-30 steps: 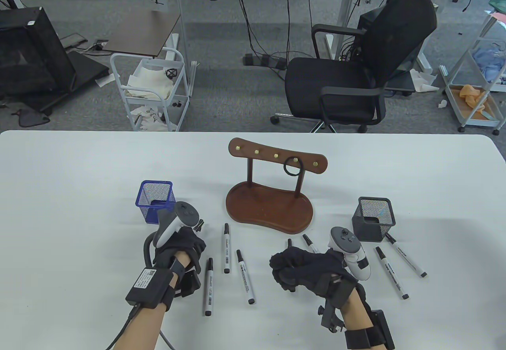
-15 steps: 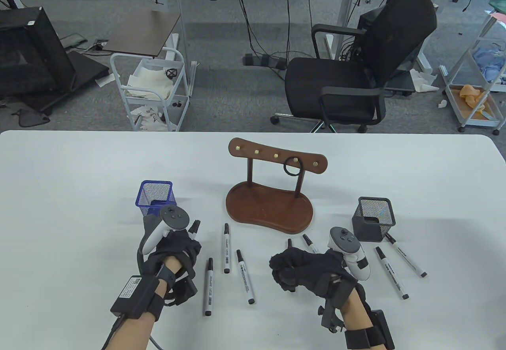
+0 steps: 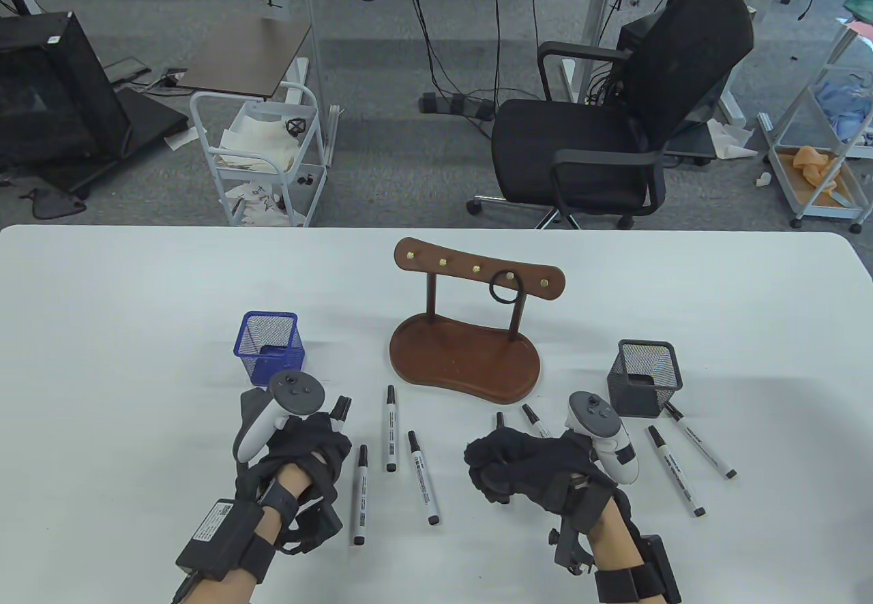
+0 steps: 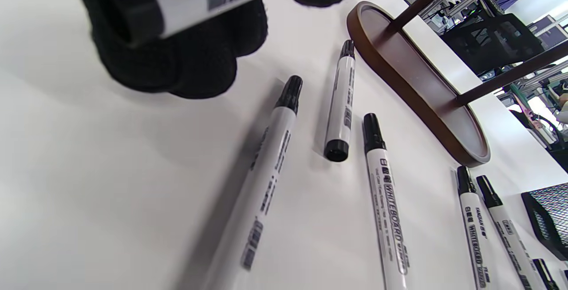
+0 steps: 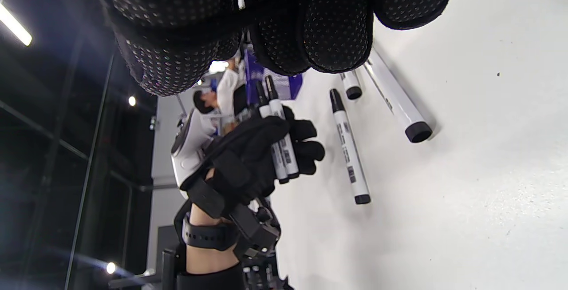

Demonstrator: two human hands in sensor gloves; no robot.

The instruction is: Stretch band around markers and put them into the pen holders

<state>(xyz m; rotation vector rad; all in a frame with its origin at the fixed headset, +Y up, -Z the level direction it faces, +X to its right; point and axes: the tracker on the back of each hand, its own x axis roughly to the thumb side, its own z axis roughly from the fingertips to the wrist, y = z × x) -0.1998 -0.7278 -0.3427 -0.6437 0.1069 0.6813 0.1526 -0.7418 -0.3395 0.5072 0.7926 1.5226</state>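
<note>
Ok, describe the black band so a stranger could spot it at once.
Start at the brown wooden rack in the middle of the white table. Its top bar carries a row of brass pegs. The black band is the small ring hanging from the second peg from the right, the only peg holding anything.

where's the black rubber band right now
In the table view the black band hangs on a peg of the wooden rack, second peg from the rack's right end, mid-table between the blue pen holder and the black pen holder.

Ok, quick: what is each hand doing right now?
Left hand: grips two white black-capped markers.
Right hand: fingers curled; whether it holds anything cannot be told.
</note>
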